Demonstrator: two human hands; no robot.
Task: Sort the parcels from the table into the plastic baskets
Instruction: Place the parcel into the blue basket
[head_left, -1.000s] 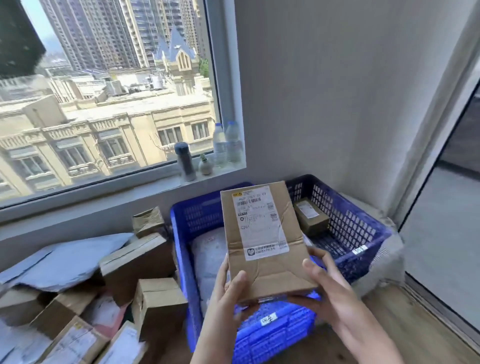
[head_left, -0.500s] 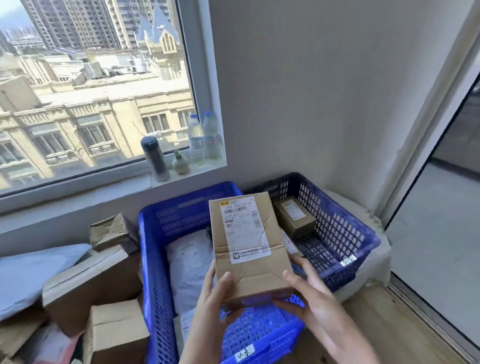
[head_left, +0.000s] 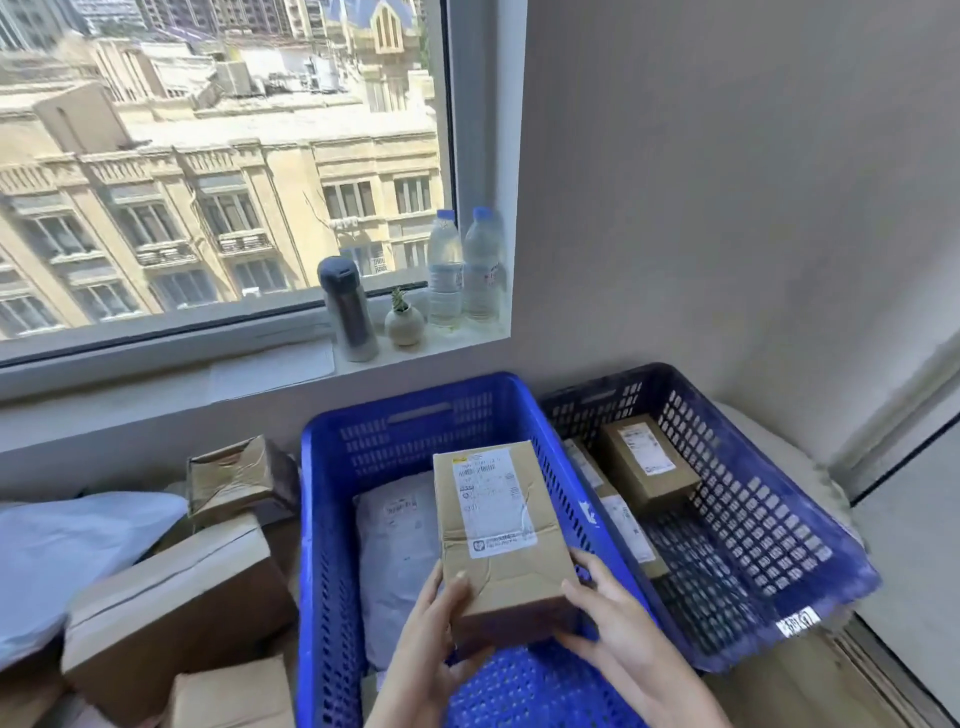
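Observation:
A brown cardboard parcel (head_left: 498, 525) with a white shipping label is held over the bright blue basket (head_left: 322, 519). My left hand (head_left: 431, 639) grips its near left corner and my right hand (head_left: 618, 623) holds its near right side. Under it a grey poly mailer (head_left: 395, 545) lies flat in that basket. The darker blue basket (head_left: 769, 467) to the right contains a small brown box (head_left: 644, 467) and flat labelled parcels (head_left: 623, 519). Cardboard boxes (head_left: 171, 603) and a pale blue mailer (head_left: 67, 545) are piled on the left.
A dark flask (head_left: 348, 306), a small vase with a plant (head_left: 404, 322) and two water bottles (head_left: 462, 270) stand on the window sill behind the baskets. The grey wall rises at the right, with a wooden floor strip (head_left: 810, 686) and a glass door edge beyond.
The parcel has come lower over the bright blue basket, still in both hands. The view has swung to the right, so the pile of boxes now sits further left.

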